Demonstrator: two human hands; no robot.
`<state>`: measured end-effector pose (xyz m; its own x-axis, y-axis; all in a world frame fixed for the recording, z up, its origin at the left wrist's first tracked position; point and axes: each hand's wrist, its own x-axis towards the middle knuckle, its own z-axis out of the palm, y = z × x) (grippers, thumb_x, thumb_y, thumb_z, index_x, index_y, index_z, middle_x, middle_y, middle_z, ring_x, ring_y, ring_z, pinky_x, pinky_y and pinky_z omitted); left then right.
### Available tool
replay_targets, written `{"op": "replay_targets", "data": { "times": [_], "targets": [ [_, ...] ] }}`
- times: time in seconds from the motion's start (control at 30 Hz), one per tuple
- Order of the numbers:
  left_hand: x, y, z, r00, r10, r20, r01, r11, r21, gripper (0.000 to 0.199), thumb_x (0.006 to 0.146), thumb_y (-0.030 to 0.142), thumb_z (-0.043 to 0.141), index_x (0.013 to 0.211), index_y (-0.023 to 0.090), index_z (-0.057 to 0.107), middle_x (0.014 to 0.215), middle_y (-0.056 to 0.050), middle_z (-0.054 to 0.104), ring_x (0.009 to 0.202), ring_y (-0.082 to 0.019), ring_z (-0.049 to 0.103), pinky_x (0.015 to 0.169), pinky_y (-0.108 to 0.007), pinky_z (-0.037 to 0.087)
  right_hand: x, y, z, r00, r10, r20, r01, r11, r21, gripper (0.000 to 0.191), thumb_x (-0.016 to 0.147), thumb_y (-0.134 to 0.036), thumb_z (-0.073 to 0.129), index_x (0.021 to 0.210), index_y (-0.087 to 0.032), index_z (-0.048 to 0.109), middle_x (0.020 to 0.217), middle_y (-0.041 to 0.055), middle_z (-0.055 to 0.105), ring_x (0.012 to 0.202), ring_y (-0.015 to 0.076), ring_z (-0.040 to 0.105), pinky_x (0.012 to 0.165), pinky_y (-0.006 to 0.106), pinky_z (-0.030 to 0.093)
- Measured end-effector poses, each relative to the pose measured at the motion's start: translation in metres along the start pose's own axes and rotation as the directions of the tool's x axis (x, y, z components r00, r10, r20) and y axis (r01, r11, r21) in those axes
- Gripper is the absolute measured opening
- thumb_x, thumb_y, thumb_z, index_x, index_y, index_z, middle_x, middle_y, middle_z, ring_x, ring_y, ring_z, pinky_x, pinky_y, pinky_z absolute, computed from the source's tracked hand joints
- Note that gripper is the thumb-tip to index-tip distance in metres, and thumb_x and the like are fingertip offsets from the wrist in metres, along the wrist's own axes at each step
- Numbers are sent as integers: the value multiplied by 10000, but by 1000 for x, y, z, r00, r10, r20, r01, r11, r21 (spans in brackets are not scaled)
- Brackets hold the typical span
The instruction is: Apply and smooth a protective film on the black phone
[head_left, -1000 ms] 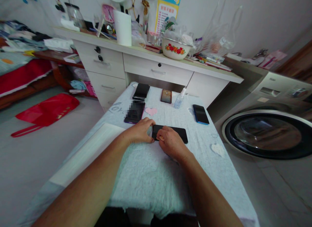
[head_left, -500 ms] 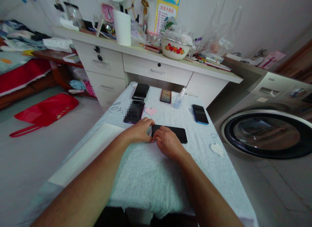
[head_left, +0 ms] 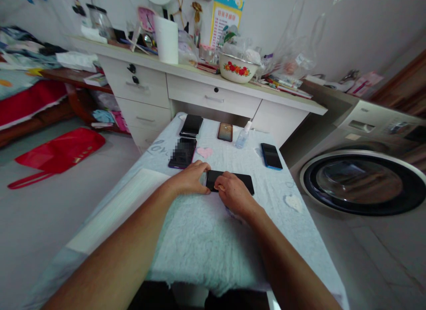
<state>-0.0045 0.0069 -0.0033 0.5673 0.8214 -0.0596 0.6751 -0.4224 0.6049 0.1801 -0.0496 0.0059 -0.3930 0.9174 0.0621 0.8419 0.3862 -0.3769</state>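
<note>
A black smartphone lies flat and crosswise on the cloth-covered table. My left hand grips its left end between thumb and fingers. On the screen, left of its middle, rests my right hand with the fingers curled together and pressed down. A small orange-tan patch shows at those fingertips, too small to name. Beyond my left hand lies a phone with a purple edge. A clear spray bottle with a white top stands farther back.
More phones lie around: a dark stack at back left, a brown-screened phone, and a blue-edged phone at right. A white sheet lies under my left forearm. A drawer desk stands behind, a washing machine at right.
My right hand has slid slightly to the right along the phone's screen, away from my left hand. The left hand keeps its grip at the phone's end.
</note>
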Motion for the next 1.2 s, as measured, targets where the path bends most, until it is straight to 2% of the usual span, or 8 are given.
{"op": "replay_targets", "data": {
  "times": [0.2, 0.47, 0.9, 1.2],
  "targets": [
    [0, -1, 0, 1000, 9, -2, -9, 1000, 9, 613, 573, 379, 719, 1118, 195, 506, 1133, -79, 509, 1097, -265, 522, 935, -356, 432, -4, -1, -8, 999, -29, 31, 30, 999, -31, 222, 837, -60, 448, 866, -156, 647, 875, 54, 557, 862, 154, 523, 757, 230, 363],
    [0, -1, 0, 1000, 9, 4, -9, 1000, 2, 599, 570, 375, 721, 1102, 200, 508, 1141, -77, 504, 1084, -267, 527, 928, -373, 438, -4, -1, -3, 998, 66, 3, -66, 998, -1, 207, 841, -70, 462, 854, -157, 649, 879, 51, 555, 820, 143, 520, 737, 235, 359],
    [3, -11, 6, 998, 47, -43, -48, 998, -32, 567, 562, 365, 709, 1079, 224, 525, 1116, -53, 536, 1092, -254, 533, 931, -359, 436, 0, -10, 16, 997, -38, -62, 36, 999, -31, 243, 873, -101, 452, 919, -166, 682, 900, 62, 553, 860, 172, 496, 760, 257, 378],
    [1, -7, 2, 999, 32, -16, -32, 999, -34, 547, 578, 370, 702, 1070, 221, 516, 1121, -55, 523, 1095, -253, 528, 940, -363, 430, -2, -7, 11, 999, -34, -23, 34, 999, -17, 230, 873, -111, 457, 902, -166, 679, 897, 64, 558, 848, 165, 505, 755, 253, 376]
  ]
}}
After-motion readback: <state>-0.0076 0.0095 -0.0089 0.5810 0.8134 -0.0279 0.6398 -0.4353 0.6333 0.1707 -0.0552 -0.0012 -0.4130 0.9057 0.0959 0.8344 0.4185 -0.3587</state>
